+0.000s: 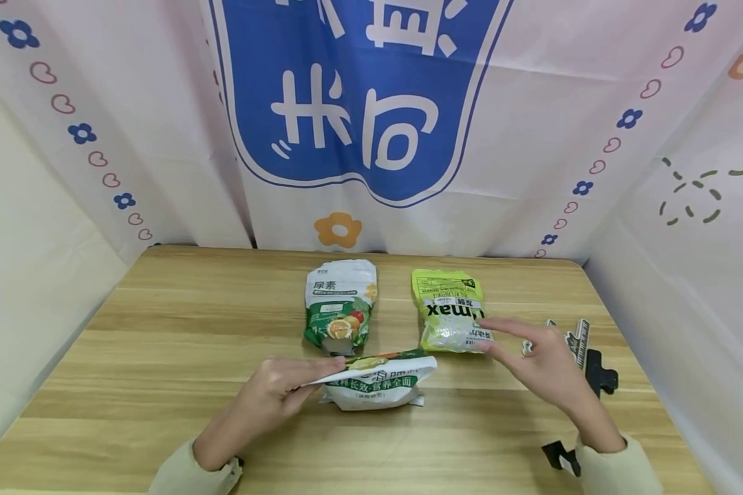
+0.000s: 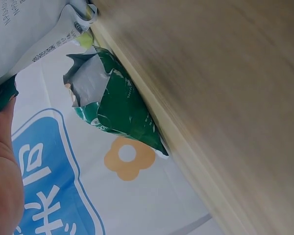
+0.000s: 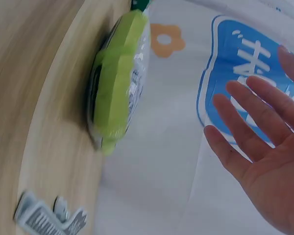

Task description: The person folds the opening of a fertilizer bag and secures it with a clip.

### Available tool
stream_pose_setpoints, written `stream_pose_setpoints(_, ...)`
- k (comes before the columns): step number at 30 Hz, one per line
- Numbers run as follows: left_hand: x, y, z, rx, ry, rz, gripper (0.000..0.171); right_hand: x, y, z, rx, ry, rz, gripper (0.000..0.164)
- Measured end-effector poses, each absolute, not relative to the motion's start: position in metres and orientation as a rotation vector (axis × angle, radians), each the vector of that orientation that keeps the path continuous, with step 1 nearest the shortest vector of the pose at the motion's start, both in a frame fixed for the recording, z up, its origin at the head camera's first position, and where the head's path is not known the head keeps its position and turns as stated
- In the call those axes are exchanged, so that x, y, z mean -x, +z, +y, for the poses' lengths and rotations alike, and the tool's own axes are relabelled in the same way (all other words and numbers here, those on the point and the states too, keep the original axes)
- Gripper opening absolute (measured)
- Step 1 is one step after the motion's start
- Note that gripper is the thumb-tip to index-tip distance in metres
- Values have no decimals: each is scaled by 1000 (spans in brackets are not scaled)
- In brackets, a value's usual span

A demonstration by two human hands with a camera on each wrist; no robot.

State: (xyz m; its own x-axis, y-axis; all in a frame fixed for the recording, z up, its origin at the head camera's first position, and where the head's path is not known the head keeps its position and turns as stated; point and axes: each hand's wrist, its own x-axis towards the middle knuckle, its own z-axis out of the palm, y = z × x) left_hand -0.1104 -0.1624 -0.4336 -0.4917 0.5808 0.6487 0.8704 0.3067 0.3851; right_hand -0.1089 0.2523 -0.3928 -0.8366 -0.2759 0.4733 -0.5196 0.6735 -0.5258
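My left hand [image 1: 278, 388] pinches one top corner of a white fertilizer bag [image 1: 374, 395] with green print, which stands on the table with its top folded toward the camera. In the left wrist view the bag's white back [image 2: 29, 34] hangs beside my fingers. The right hand [image 1: 541, 364] holds nothing; its spread fingers are raised beside a lime-green bag [image 1: 448, 309]. In the right wrist view that bag [image 3: 115, 83] shows its side and the palm faces the camera. Behind the held bag stands a green and white bag [image 1: 340, 302] with a fruit picture.
At the table's right lie grey printed clips [image 1: 580, 340] and a black clip [image 1: 600, 375]. A small black object [image 1: 560, 457] is near the right sleeve. The wooden table [image 1: 161, 330] ends at a printed curtain [image 1: 285, 220] behind, with white cloth on both sides.
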Motion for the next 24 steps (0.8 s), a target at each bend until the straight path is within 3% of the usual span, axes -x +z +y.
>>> stream_pose_setpoints(2, 110, -433, -162, 1293, -1015, -2194, 23, 111, -395, 261, -581, 931, -2563, 32)
stream_pose_setpoints(7, 110, -433, -162, 1291, -1015, -2197, 42, 116, -402, 284, -453, 879, -2620, 31)
stream_pose_setpoints(16, 110, -433, -162, 1273, -1012, -2195, 46, 125, -412, 314, -277, 839, -2792, 37)
stream_pose_setpoints(24, 110, -434, -162, 1282, -1044, -2177, 22, 137, -421, 326, -222, 717, -2979, 44)
